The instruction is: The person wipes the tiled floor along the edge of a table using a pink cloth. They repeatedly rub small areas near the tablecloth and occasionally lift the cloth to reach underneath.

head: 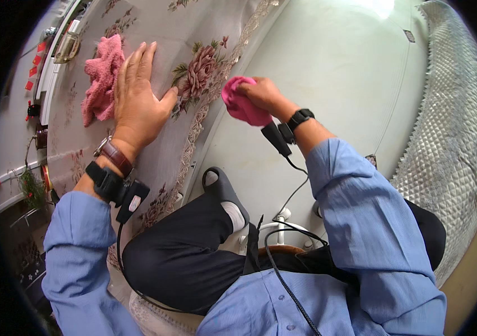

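Note:
My left hand [139,98] rests palm down on a floral tablecloth [160,25], its fingers stretched out and the thumb spread. Along its outer edge lies a crumpled pink terry cloth [102,80], with the hand against it but not gripping it. A smoother, brighter pink cloth [244,107] is bunched in my right hand [263,94], held past the lace edge [196,126] of the tablecloth and above the pale floor. Part of that cloth is hidden by my fingers.
Black cables [288,197] run from the wrist devices across my lap. White legs on casters [281,218] stand between my knees. To the right is a quilted silvery cover [444,147]. A glass vessel [67,47] sits by the table's far left edge.

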Demonstrator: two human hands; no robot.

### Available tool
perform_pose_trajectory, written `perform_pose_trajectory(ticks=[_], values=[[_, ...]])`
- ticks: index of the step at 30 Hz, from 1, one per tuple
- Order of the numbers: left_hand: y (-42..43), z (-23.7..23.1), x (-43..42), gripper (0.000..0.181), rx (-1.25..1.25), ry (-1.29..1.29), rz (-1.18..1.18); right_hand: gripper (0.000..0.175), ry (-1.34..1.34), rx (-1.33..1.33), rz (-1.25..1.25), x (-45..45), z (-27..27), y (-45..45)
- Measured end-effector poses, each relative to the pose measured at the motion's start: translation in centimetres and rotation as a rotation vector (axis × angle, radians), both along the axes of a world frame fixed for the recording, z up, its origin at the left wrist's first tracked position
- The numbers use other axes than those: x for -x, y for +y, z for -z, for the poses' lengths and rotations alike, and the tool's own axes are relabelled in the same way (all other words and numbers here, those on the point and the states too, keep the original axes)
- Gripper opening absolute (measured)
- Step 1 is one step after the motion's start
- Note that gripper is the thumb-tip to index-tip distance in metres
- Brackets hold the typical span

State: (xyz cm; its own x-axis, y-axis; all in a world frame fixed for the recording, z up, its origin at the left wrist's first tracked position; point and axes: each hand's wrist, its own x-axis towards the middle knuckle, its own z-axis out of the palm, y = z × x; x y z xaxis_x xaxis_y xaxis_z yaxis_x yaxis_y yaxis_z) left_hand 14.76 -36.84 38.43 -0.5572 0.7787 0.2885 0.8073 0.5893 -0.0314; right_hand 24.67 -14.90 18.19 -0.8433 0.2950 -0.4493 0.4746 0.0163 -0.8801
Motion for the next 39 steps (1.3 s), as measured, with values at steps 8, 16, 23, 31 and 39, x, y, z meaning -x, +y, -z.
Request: perform_pose_trajectory(ticks=[8, 16, 23, 31, 39], values=[[0.4, -1.2, -0.3, 0.083, 0.053, -0.048, 0.015, 0.037, 0.042, -0.413, 0.117, 1.5, 3.8, -8.2], [0.7, -1.3, -0.5, 0.085, 0.073, -0.051, 0.039, 0.026, 0.019, -0.235, -0.184, -2.9, 1.4, -17.1], [0.9, -1.6, -0.6, 0.084, 0.118, -0.053, 0.035, 0.021, -0.083, -0.233, -0.168, 2.9, 1.7, -13.5], [1.0, -1.5, -0.6, 0.085, 0.090, -0.076, 0.046, 0.034, -0.095, -0.282, -0.045, 4.9, 2.7, -8.2], [1.0, -1.8, -0.6, 0.084, 0.110, -0.082, 0.032, 0.024, -0.067, -0.360, 0.298, 8.2, 2.5, 0.8]])
